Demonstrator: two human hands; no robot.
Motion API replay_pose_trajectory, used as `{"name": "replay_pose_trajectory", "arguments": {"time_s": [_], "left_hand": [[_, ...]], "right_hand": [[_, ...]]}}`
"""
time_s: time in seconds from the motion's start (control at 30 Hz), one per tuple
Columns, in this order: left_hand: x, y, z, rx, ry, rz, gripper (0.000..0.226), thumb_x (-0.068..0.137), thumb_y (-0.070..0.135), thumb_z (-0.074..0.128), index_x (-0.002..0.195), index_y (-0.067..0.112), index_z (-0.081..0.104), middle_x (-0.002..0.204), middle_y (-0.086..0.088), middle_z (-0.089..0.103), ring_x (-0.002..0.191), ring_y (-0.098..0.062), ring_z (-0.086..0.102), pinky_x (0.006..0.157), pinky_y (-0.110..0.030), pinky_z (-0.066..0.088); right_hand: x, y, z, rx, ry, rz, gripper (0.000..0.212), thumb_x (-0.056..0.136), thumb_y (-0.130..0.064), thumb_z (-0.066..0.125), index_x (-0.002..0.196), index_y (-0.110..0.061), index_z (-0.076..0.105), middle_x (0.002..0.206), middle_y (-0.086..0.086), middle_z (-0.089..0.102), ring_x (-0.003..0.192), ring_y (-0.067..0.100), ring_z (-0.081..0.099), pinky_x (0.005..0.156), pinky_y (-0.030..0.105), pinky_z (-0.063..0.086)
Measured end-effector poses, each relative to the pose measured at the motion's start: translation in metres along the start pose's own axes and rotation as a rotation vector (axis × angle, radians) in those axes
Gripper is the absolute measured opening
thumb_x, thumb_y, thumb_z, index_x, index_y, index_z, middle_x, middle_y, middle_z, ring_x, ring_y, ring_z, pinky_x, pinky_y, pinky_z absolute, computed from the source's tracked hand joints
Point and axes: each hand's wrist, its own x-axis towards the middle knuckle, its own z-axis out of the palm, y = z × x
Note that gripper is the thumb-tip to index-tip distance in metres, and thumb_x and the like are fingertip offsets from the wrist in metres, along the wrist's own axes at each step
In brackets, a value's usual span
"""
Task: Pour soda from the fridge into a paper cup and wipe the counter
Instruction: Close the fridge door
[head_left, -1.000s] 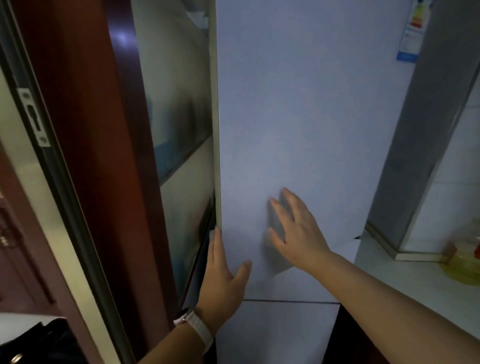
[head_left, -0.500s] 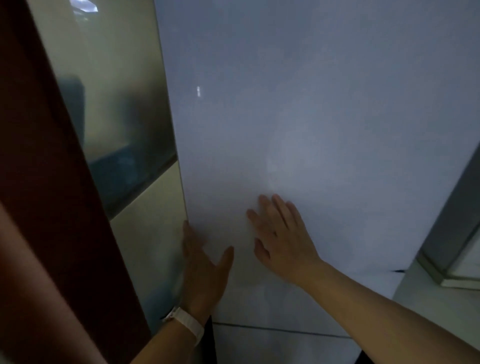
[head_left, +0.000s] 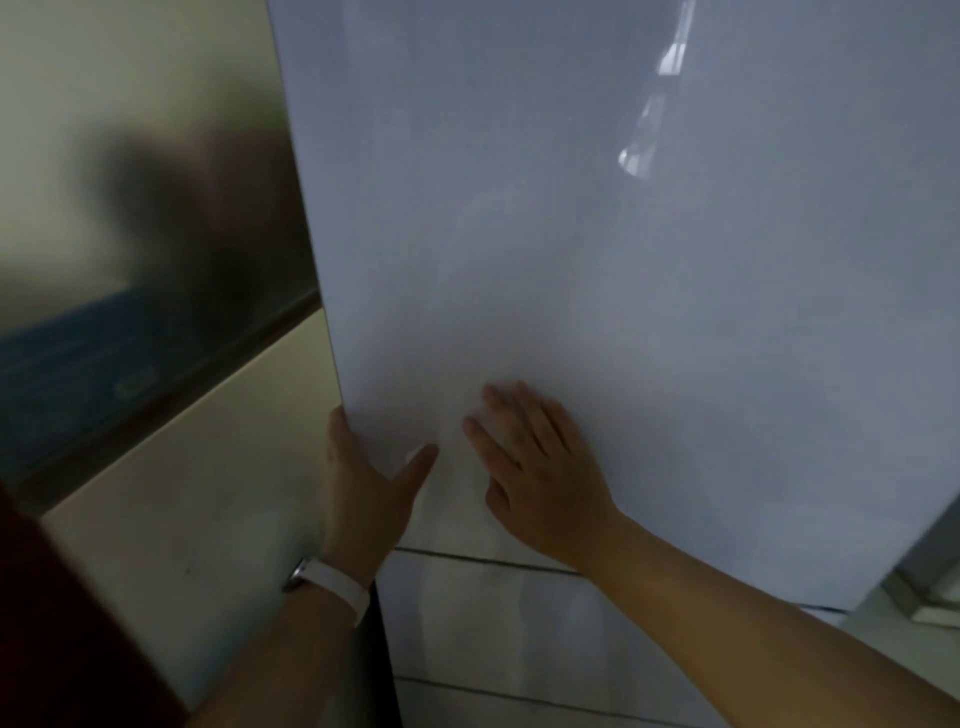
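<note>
Pale wall (head_left: 171, 519) flanks the fridge door (head_left: 623, 260) on the left. The left hand (head_left: 363, 488) grips the door's left edge, thumb on the front; the right hand (head_left: 540, 478) lies flat on the panel, fingers straight. Step in hand: opening the fridge. Next: pull that edge outward. The soda is unseen, presumably behind the door. The wall crowds the left hand.

Left hand (head_left: 363, 493) — fingers behind fridge door (head_left: 623, 260)
</note>
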Motion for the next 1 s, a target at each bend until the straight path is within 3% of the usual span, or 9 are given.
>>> {"name": "replay_pose_trajectory", "arguments": {"time_s": [0.17, 0.27, 0.37, 0.43, 0.57, 0.67, 0.8, 0.9, 1.0], "left_hand": [[-0.003, -0.003, 0.006, 0.083, 0.033, 0.014, 0.081, 0.070, 0.030, 0.085, 0.132, 0.013, 0.036, 0.119, -0.004, 0.050, 0.104, -0.018, 0.049, 0.080, -0.037, 0.044], [-0.005, -0.001, 0.004, 0.097, 0.024, 0.012, 0.081, 0.072, 0.032, 0.084, 0.133, 0.018, 0.033, 0.120, -0.004, 0.049, 0.106, -0.019, 0.049, 0.081, -0.036, 0.043], [-0.004, 0.003, 0.001, 0.088, 0.011, 0.009, 0.081, 0.071, 0.033, 0.084, 0.133, 0.019, 0.033, 0.121, -0.003, 0.049, 0.107, -0.020, 0.050, 0.083, -0.039, 0.046], [-0.003, 0.009, -0.004, 0.090, -0.017, -0.004, 0.080, 0.070, 0.033, 0.085, 0.131, 0.019, 0.035, 0.119, -0.001, 0.048, 0.105, -0.019, 0.051, 0.082, -0.040, 0.048], [-0.003, 0.015, -0.023, 0.102, -0.118, -0.065, 0.074, 0.064, 0.051, 0.080, 0.121, 0.038, 0.036, 0.123, -0.002, 0.053, 0.109, -0.024, 0.056, 0.084, -0.045, 0.053], [-0.021, 0.021, -0.040, 0.227, -0.246, -0.086, 0.087, 0.073, 0.043, 0.081, 0.142, 0.025, 0.031, 0.142, -0.006, 0.042, 0.124, -0.027, 0.049, 0.096, -0.043, 0.048], [-0.056, 0.033, -0.058, 0.398, -0.458, 0.076, 0.086, 0.080, 0.036, 0.076, 0.150, 0.023, 0.028, 0.151, -0.002, 0.037, 0.134, -0.021, 0.040, 0.103, -0.029, 0.034], [-0.078, 0.047, -0.070, 0.436, -0.580, 0.239, 0.074, 0.085, 0.031, 0.070, 0.148, 0.028, 0.033, 0.150, 0.005, 0.039, 0.133, -0.015, 0.040, 0.104, -0.025, 0.032], [-0.095, 0.057, -0.081, 0.412, -0.654, 0.345, 0.068, 0.085, 0.036, 0.067, 0.146, 0.028, 0.038, 0.150, 0.006, 0.041, 0.134, -0.015, 0.041, 0.109, -0.027, 0.032]], "right_hand": [[-0.004, 0.003, 0.010, -0.063, 0.046, -0.059, 0.059, 0.080, -0.030, 0.060, 0.138, -0.016, 0.057, 0.153, 0.011, 0.039, 0.142, 0.034, 0.033, 0.118, 0.047, 0.018], [-0.005, 0.001, 0.015, -0.065, 0.095, -0.052, 0.052, 0.086, -0.028, 0.053, 0.136, -0.016, 0.058, 0.151, 0.011, 0.043, 0.141, 0.033, 0.036, 0.118, 0.048, 0.018], [-0.005, -0.001, 0.014, -0.047, 0.100, -0.041, 0.055, 0.081, -0.026, 0.058, 0.135, -0.016, 0.059, 0.150, 0.011, 0.044, 0.141, 0.032, 0.036, 0.119, 0.049, 0.018], [-0.004, -0.002, 0.008, -0.029, 0.063, -0.028, 0.058, 0.078, -0.024, 0.060, 0.135, -0.015, 0.060, 0.150, 0.011, 0.045, 0.142, 0.032, 0.035, 0.118, 0.049, 0.020], [-0.003, -0.007, -0.010, 0.036, -0.094, 0.002, 0.062, 0.073, -0.019, 0.058, 0.135, -0.013, 0.058, 0.153, 0.015, 0.040, 0.143, 0.036, 0.033, 0.117, 0.053, 0.023], [-0.003, -0.017, -0.033, 0.099, -0.236, 0.093, 0.056, 0.067, -0.017, 0.064, 0.122, -0.010, 0.065, 0.149, 0.018, 0.046, 0.138, 0.038, 0.040, 0.113, 0.055, 0.031], [-0.021, -0.027, -0.069, 0.208, -0.398, 0.258, 0.052, 0.060, -0.022, 0.078, 0.111, -0.011, 0.070, 0.130, 0.018, 0.061, 0.117, 0.035, 0.061, 0.099, 0.053, 0.045], [-0.040, -0.028, -0.101, 0.266, -0.457, 0.376, 0.045, 0.071, -0.028, 0.063, 0.111, -0.010, 0.069, 0.123, 0.016, 0.065, 0.107, 0.034, 0.065, 0.097, 0.048, 0.048], [-0.057, -0.029, -0.140, 0.329, -0.550, 0.532, 0.047, 0.088, -0.034, 0.048, 0.126, -0.011, 0.061, 0.130, 0.009, 0.058, 0.113, 0.029, 0.056, 0.100, 0.038, 0.042]]}}
